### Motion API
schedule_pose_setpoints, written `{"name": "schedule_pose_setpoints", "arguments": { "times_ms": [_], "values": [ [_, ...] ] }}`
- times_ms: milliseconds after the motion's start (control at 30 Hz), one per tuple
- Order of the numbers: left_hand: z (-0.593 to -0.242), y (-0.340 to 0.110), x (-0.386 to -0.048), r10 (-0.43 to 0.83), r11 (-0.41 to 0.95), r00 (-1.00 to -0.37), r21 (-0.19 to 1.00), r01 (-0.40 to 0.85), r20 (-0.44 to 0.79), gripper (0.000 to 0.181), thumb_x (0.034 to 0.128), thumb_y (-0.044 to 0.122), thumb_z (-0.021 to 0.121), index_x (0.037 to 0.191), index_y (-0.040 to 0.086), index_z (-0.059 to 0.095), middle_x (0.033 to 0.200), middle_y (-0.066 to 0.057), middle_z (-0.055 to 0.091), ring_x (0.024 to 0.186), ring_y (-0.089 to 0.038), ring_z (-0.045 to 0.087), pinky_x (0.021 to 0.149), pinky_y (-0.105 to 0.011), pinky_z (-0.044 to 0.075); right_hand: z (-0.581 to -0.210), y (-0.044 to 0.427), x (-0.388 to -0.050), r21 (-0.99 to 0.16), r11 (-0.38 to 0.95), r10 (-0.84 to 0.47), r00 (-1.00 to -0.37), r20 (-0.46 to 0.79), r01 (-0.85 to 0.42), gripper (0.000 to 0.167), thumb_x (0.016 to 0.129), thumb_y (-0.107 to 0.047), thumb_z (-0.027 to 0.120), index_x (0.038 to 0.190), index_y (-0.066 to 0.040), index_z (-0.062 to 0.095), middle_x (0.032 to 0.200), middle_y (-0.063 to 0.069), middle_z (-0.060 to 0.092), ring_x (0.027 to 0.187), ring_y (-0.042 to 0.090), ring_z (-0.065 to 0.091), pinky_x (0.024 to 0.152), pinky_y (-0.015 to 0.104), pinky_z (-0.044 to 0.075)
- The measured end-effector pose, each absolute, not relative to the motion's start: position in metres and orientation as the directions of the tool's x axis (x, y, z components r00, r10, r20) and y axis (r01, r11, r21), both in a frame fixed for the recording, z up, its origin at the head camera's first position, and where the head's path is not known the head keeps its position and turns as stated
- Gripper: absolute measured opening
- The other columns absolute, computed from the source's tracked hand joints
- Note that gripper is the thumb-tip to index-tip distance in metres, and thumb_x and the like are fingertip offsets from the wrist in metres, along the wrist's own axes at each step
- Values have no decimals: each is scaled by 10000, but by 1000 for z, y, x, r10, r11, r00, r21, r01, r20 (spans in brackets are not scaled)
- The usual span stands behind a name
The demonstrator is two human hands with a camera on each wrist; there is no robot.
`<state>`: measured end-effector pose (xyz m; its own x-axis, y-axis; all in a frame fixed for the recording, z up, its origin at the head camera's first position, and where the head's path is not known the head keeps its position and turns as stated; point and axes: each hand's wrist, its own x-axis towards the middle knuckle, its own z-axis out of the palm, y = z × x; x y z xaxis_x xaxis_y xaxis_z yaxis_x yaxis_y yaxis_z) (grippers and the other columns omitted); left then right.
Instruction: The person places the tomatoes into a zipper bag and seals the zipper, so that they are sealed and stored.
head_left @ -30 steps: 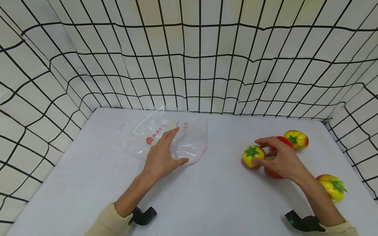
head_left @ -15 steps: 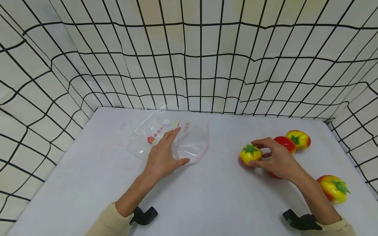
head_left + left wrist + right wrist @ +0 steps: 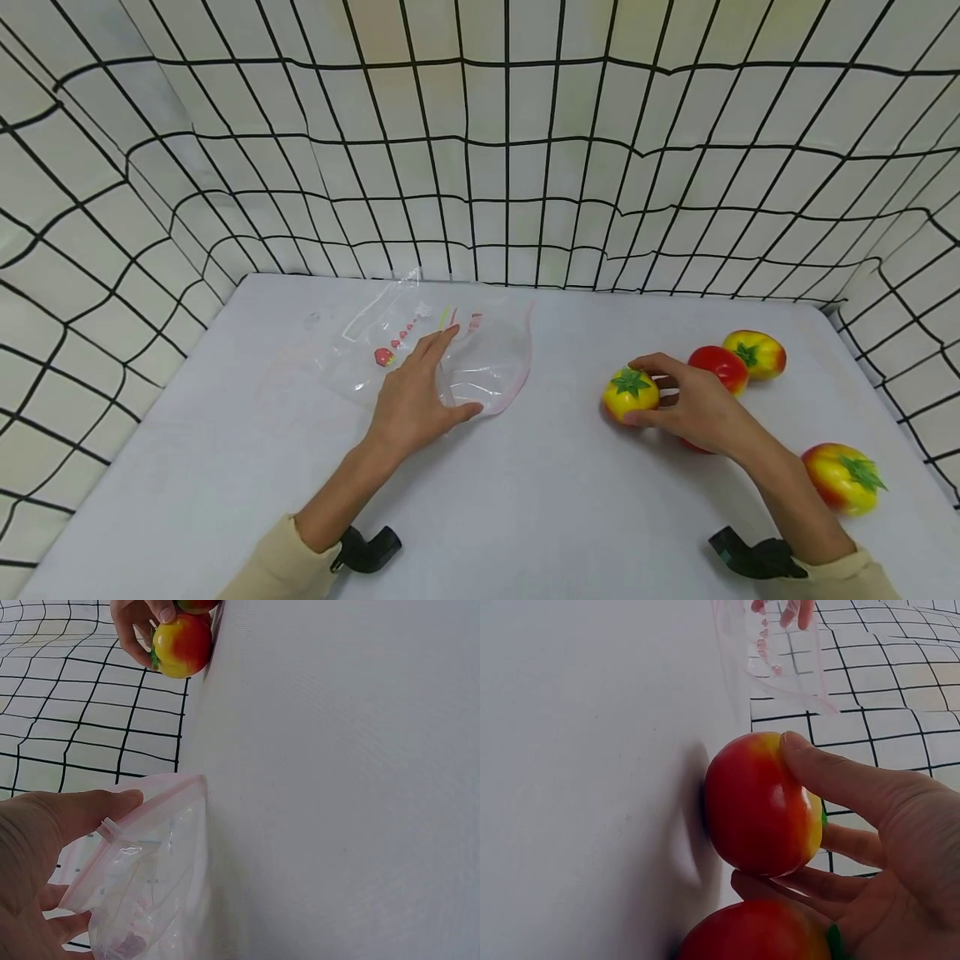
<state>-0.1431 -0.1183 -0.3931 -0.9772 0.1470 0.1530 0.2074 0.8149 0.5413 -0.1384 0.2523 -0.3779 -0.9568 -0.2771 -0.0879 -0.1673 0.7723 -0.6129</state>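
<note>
In the head view my left hand (image 3: 412,398) reaches over a clear plastic zip bag (image 3: 491,375) with pink edging and a strawberry print. Its thumb and fingers are spread wide at the bag's mouth; the left wrist view shows the thumb (image 3: 112,802) against the pink rim. My right hand (image 3: 708,408) holds a yellow-and-red toy fruit with a green leafy cap (image 3: 628,395) between thumb and fingers, low over the table. Under and behind this hand lie a red toy fruit (image 3: 718,368) and another red one, mostly hidden by the hand.
A yellow-and-red toy fruit (image 3: 756,355) lies at the back right, another (image 3: 842,478) beside my right forearm. Black wire grid walls (image 3: 510,167) stand behind and at both sides of the white table (image 3: 525,517).
My right hand has moved slightly left with the toy fruit, uncovering more of the red one behind. The left hand and the bag have hardly moved.
</note>
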Motion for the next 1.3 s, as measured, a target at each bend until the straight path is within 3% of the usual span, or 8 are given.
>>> {"name": "schedule_pose_setpoints", "arguments": {
  "times_ms": [333, 900, 1300],
  "values": [
    [-393, -118, -143, 151, 813, -976, 541, 214, 159, 1058, 707, 366, 960, 1595, 206, 408, 1579, -49, 496, 1329, -313, 626, 1052, -665, 491, -377, 243, -139, -608, 784, -236, -966, -105, -125, 765, 869, -349, 850, 1485, -52, 509, 1438, 218, 608, 1253, 436, 653, 958, 487, 620],
    [-392, -116, -141, 143, 817, -978, 540, 203, 151, 1064, 703, 361, 963, 1597, 207, 407, 1578, -60, 506, 1345, -327, 615, 1063, -667, 490, -381, 227, -140, -657, 743, -217, -974, -60, -125, 753, 885, -346, 835, 1512, -131, 479, 1477, 194, 589, 1211, 395, 683, 952, 474, 626],
    [-392, -116, -141, 146, 817, -977, 539, 207, 154, 1062, 704, 355, 962, 1597, 205, 407, 1575, -56, 508, 1331, -325, 624, 1044, -657, 502, -385, 219, -142, -728, 665, -231, -973, 10, -165, 752, 911, -281, 816, 1550, -191, 431, 1526, 208, 521, 1170, 354, 698, 904, 388, 646]
  ]
}}
